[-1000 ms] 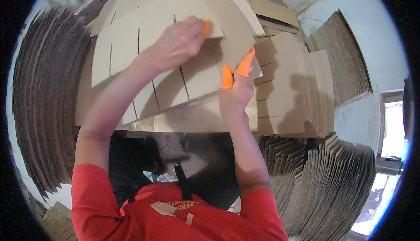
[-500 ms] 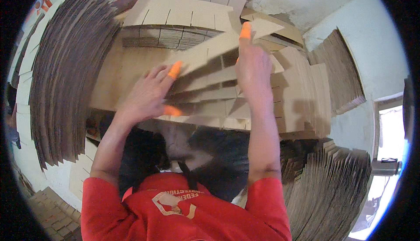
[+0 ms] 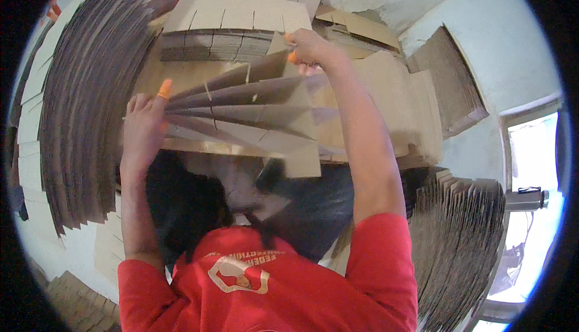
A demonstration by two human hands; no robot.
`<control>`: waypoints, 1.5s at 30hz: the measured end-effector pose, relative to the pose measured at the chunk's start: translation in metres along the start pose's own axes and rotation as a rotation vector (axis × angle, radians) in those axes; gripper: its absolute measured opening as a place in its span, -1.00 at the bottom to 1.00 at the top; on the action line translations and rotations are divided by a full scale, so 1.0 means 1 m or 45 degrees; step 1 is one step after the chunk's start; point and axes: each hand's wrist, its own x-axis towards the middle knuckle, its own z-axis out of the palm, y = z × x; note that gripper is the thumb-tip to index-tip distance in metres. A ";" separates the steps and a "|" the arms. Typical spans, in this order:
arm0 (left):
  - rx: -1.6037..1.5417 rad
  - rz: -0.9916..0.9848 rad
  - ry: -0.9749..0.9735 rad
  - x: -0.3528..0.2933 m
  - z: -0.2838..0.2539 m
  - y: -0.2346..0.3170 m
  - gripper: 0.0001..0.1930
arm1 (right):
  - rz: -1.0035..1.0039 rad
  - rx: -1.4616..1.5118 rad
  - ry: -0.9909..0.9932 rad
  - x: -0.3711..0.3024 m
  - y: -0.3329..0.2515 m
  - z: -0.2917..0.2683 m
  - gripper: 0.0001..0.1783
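Between my hands several slotted cardboard strips spread out like a fan, bunched at the left and apart at the right. My left hand is closed on their gathered left ends. At the far right end, my right hand pinches the uppermost strip with thumb and finger. Orange covers sit on a finger and thumb of my right hand and on at least one left digit. The lowest strip tilts over the near edge of the wooden table.
A tall stack of cardboard strips stands at the left. Behind my hands lies a pile of slotted strips. More cardboard sheets lie on the right, with another stack below. A bright window is at far right.
Both hands have moved left, the right one with the far end of a strip. My left hand has closed round the strips' left ends. The strips are now fanned out between my hands.
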 end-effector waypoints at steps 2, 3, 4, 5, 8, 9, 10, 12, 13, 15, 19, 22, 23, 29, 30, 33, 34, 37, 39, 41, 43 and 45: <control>-0.004 -0.026 0.128 -0.013 -0.003 0.002 -0.46 | -0.405 -0.307 0.589 0.001 0.037 0.018 -0.49; -0.011 -0.037 0.190 -0.017 0.002 0.003 -0.40 | -0.599 -0.466 0.882 0.002 0.053 0.026 -0.46; -0.013 -0.062 0.313 -0.032 0.011 -0.010 -0.34 | -0.447 -0.458 0.913 -0.021 0.038 0.035 -0.38; -0.020 -0.085 0.438 -0.054 0.026 -0.033 -0.27 | -0.289 -0.457 0.941 -0.063 0.019 0.044 -0.30; -0.751 -0.433 0.753 -0.094 0.067 -0.052 -0.21 | -0.052 -0.536 0.631 -0.137 0.015 0.079 -0.25; -1.114 -0.599 0.837 -0.101 0.081 -0.052 -0.20 | -0.126 -0.594 0.596 -0.143 0.032 0.096 -0.25; -1.282 -0.694 0.868 -0.101 0.093 -0.053 -0.22 | -0.193 -0.655 0.565 -0.150 0.047 0.111 -0.25; -1.614 -0.888 0.920 -0.091 0.116 -0.055 -0.24 | -0.373 -0.642 0.448 -0.157 0.080 0.129 -0.26; -1.732 -0.913 0.896 -0.086 0.126 -0.058 -0.23 | -0.305 -0.630 0.497 -0.158 0.083 0.126 -0.27; -1.962 -0.961 0.853 -0.074 0.138 -0.064 -0.21 | -0.177 -0.605 0.593 -0.154 0.089 0.112 -0.27; -2.127 -1.089 0.894 -0.033 0.135 -0.047 -0.22 | -0.219 -0.584 0.668 -0.138 0.144 0.097 -0.33; -2.114 -0.804 0.862 -0.024 0.165 -0.081 -0.21 | -0.282 -0.561 0.725 -0.128 0.170 0.097 -0.34; -2.136 -0.859 0.880 -0.020 0.167 -0.089 -0.21 | -0.357 -0.553 0.774 -0.123 0.177 0.096 -0.35; -2.165 -1.015 0.822 0.003 0.158 -0.074 -0.21 | -0.264 -0.447 0.582 -0.120 0.189 0.085 -0.52; -2.195 -1.061 0.807 0.006 0.145 -0.057 -0.21 | -0.215 -0.431 0.749 -0.123 0.194 0.079 -0.55; -2.062 -1.074 0.791 -0.014 0.161 -0.089 -0.26 | -0.247 -0.466 1.350 -0.126 0.229 0.054 -0.60; -2.138 -1.065 0.786 -0.013 0.165 -0.093 -0.30 | -0.323 -0.535 1.632 -0.127 0.260 0.044 -0.60; -2.152 -1.155 0.796 -0.016 0.161 -0.090 -0.40 | 0.081 -1.117 1.504 -0.132 0.298 0.022 -0.59; -2.094 -1.188 0.838 -0.023 0.150 -0.086 -0.43 | 0.542 -1.022 1.062 -0.127 0.301 0.017 -0.59; -2.068 -1.139 0.867 -0.027 0.139 -0.079 -0.45 | 0.365 -0.963 1.147 -0.128 0.339 0.013 -0.62; -1.973 -1.100 0.900 -0.036 0.126 -0.080 -0.44 | 0.286 -0.867 1.245 -0.124 0.361 0.006 -0.63; -1.916 -1.041 0.899 -0.048 0.119 -0.084 -0.43 | 0.330 -0.744 1.364 -0.124 0.372 0.000 -0.63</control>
